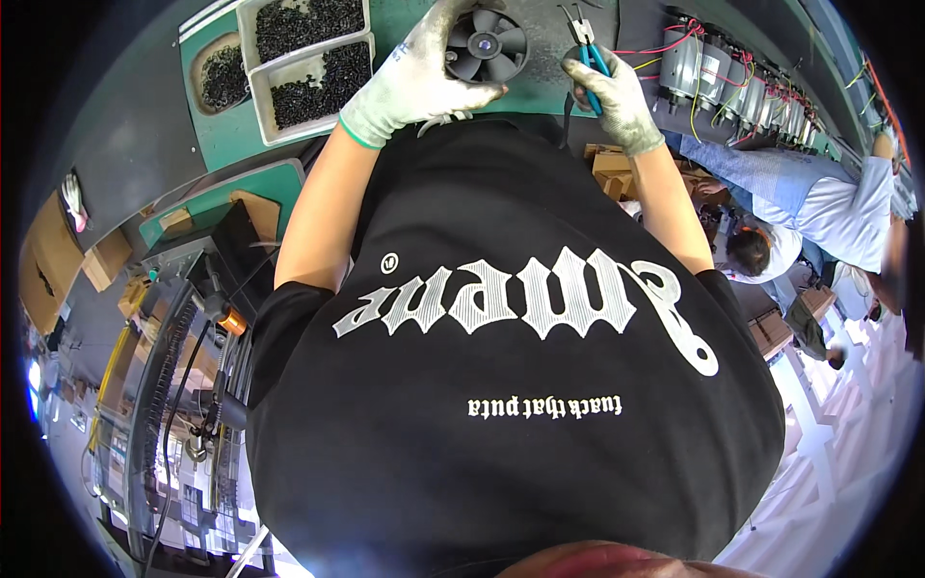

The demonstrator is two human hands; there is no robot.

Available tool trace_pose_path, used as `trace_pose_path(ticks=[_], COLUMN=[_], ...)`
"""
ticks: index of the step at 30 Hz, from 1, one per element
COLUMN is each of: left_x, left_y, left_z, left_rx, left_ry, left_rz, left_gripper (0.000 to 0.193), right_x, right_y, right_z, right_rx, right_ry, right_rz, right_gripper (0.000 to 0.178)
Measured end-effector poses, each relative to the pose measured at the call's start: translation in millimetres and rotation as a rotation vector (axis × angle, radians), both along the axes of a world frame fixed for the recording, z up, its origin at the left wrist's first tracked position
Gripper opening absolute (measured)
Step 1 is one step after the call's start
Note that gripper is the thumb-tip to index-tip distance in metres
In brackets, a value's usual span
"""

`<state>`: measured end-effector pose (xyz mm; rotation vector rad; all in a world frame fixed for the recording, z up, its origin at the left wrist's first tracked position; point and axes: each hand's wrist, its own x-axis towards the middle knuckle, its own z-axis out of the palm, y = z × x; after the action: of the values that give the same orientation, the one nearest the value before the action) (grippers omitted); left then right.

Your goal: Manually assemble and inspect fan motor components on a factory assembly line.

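Note:
A small round black fan (488,45) with several blades and a bright hub sits at the top middle of the bench. My left hand (419,82), in a whitish work glove with a green cuff, curls round the fan's left side, thumb and fingers spread along its rim. To the right, my gloved right hand (617,101) is closed on pliers (591,67) with teal handles. Their thin metal tips point up and away from me, apart from the fan. Both gloves are smudged with grey.
Two white trays (252,72) and an oval dish (204,96) hold small black parts at the upper left. Silver cylindrical motors (713,72) with red and yellow wires line the right side. People (819,197) are farther right; a machine with cables (207,318) stands at the left.

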<state>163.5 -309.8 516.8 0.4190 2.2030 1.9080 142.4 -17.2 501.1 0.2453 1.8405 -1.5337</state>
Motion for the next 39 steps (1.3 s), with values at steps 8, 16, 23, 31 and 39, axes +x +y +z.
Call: trace_pose_path(ticks=[8,16,23,31,39], left_x=[7,9,9,8,9], left_y=[8,12,21,29,32], left_z=[2,0,1,-17,-22], left_rx=[-0.075,-0.135,0.015,0.071,0.152], left_ry=[0.110,0.481,0.410,0.475,0.535], left_rz=[-0.039,-0.012,-0.056,-0.029,0.020], left_gripper=[0.090,0.081,0.079,0.079,0.079], right_x=[4,2,7,13,15], right_y=[40,2,-33,-26,-31], right_z=[-1,94,113,102,46], right_rx=[0.681,0.453,0.521,0.579,0.123], right_ry=[0.692,0.602,1.018,1.170,1.398], right_rz=[0.448,0.367,0.609,0.643,0.294], right_gripper=[0.052,0.055,0.052,0.052,0.053])
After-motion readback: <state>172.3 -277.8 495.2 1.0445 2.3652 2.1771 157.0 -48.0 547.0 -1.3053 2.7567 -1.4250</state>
